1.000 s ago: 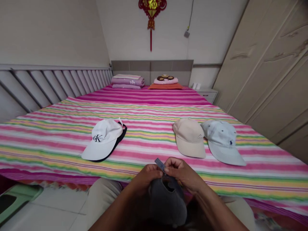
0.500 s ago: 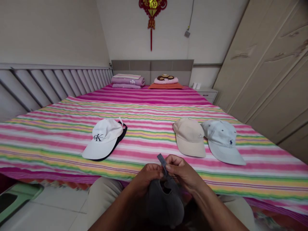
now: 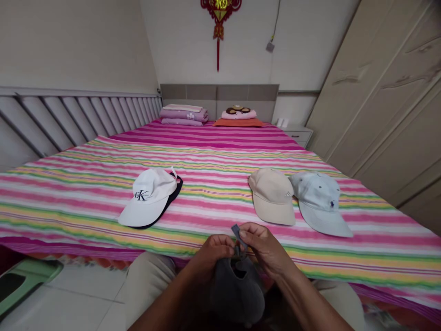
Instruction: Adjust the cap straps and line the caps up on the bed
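A dark grey baseball cap [image 3: 237, 294] hangs between my hands over my lap, its back opening towards the bed. My left hand [image 3: 215, 253] is closed at the left side of the opening, pinching the cap near its buckle. With thumb and forefinger, my right hand [image 3: 260, 243] pinches the cap's grey back strap [image 3: 237, 231], whose free end sticks up. Ahead on the bed, a white cap with black letters [image 3: 151, 193] lies on top of a black cap [image 3: 177, 186]. To the right lie a beige cap [image 3: 272, 197] and a pale blue-grey cap [image 3: 320, 202], side by side.
The bed has a striped sheet [image 3: 206, 184]. Folded purple bedding [image 3: 182, 115] and a pink and orange stack [image 3: 237, 117] sit by the headboard [image 3: 193, 92]. A white railing [image 3: 86, 115] runs along the left; a wardrobe [image 3: 386, 101] stands right. A green stool [image 3: 27, 280] is at lower left.
The strap's free end has dropped slightly and shifted right, with less of it sticking out past my right fingers. My left hand keeps its hold on the cap.
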A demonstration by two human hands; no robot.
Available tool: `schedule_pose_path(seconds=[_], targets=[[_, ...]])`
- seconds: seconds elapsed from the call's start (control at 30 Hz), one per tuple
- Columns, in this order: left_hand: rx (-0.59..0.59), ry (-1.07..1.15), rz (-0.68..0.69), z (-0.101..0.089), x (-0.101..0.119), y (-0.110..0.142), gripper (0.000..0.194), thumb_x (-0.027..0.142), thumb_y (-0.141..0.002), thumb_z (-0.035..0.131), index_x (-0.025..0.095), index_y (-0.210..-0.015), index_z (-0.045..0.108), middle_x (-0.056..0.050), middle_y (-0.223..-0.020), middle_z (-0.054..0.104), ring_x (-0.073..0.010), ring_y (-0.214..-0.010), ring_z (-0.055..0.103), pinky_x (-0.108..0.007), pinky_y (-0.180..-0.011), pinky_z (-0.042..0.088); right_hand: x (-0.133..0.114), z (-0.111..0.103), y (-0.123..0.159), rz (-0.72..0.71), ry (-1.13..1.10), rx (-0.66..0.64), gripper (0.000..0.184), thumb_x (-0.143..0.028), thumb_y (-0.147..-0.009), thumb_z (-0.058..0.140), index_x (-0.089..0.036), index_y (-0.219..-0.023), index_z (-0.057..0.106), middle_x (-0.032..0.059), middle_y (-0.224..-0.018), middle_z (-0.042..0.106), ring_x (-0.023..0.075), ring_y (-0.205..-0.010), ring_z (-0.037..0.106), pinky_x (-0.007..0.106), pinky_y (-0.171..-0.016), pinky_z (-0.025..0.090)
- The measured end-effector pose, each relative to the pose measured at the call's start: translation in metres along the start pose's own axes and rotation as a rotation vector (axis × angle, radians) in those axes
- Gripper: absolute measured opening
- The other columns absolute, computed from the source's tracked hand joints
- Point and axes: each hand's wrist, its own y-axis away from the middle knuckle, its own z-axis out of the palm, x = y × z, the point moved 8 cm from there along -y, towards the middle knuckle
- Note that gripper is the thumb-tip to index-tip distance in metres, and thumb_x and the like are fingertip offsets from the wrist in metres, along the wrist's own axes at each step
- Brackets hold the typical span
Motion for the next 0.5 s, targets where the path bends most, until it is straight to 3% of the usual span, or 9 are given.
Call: schedule_pose_path(seconds=[0.13,0.23,0.5], targets=[[0.042,0.003,0.013,-0.006,-0.004,-0.001,0.015,0.019,-0.052,0.070,0.011,-0.056,0.058,-0.002,-0.054,0.061,-0.0069,-0.040,0.048,-0.019,-0.042,0.035,0.003,-0.006,0.001,0.010,-0.030,0.064,0.031,-0.036,-0.053,0.077,-0.016,-0.073,0.063,-0.0023,-0.050,0.057,0.0082,-0.043,0.044,0.020,-0.042,0.027],[0.060,0.009,0.019,-0.009,-0.007,-0.002,0.016,0.021,-0.055,0.070,0.013,-0.057,0.057,0.000,-0.046,0.057,-0.0073,-0.038,0.047,-0.018,-0.041,0.034,0.004,-0.009,0.003,0.005,-0.016,0.069,0.029,-0.036,-0.053,0.077,-0.014,-0.065,0.062,-0.0024,-0.050,0.055,0.0076,-0.044,0.043,0.021,-0.044,0.029],[0.033,0.003,0.097,-0.007,-0.002,-0.004,0.015,0.019,-0.057,0.070,0.012,-0.058,0.057,0.001,-0.055,0.058,-0.0075,-0.046,0.050,-0.019,-0.046,0.035,-0.010,-0.018,0.004,-0.102,0.167,0.131,0.023,-0.032,-0.055,0.073,-0.015,-0.060,0.059,-0.0037,-0.052,0.052,0.0074,-0.047,0.041,0.022,-0.047,0.030]])
